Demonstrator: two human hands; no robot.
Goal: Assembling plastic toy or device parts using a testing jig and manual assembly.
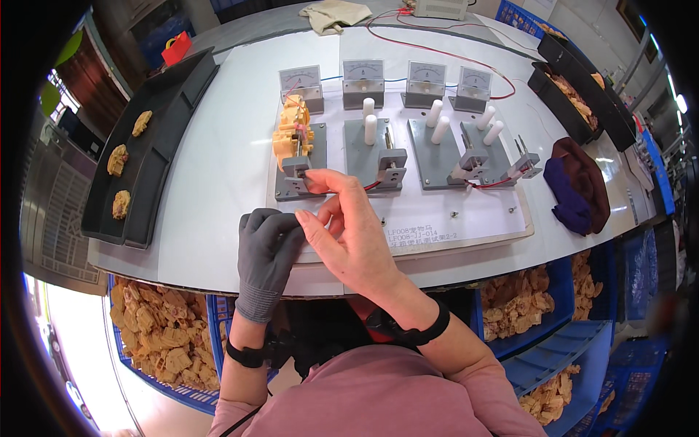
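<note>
My left hand [268, 239], in a grey glove, is in front of the leftmost test fixture with its fingers curled in; whatever they may hold is hidden. My bare right hand [358, 237] is beside it, thumb tip close to the gloved fingers. Its index finger reaches the grey clamp block [295, 172] at the fixture's front, and thumb and index are apart. On that fixture stands a yellow plastic gear housing [290, 130]. Behind it is a panel meter [301, 81] with a needle dial.
Three more fixtures with white pegs [370, 130] and meters [427, 79] stand rightward. At left, a black tray [138, 171] holds three yellow parts. A dark cloth [577, 186] and a black parts tray [571, 102] are at right. Blue crates [564, 346] flank me below the table.
</note>
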